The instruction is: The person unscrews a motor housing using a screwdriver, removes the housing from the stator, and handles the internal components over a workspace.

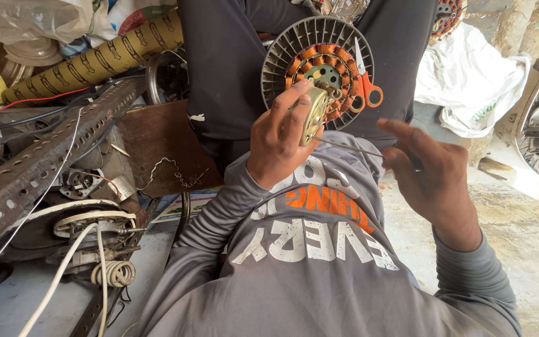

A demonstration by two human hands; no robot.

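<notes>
My left hand [280, 134] grips a round brass-coloured motor part [314, 113] held on edge in front of my chest. My right hand [428, 168] pinches a thin metal rod [344, 146] whose tip reaches the underside of that part. Just beyond, on my dark-trousered lap, lies a grey ribbed fan-motor housing [282, 50] with copper windings [335, 53] in a ring. Orange-handled scissors [367, 84] rest on the housing's right side.
A perforated steel angle bar [45, 156] slants across the left. Below it sit a motor with white cable coils [104, 268] and loose wires. A patterned yellow roll [95, 59] lies at the back left; a white cloth [469, 81] at right, on a concrete floor [531, 237].
</notes>
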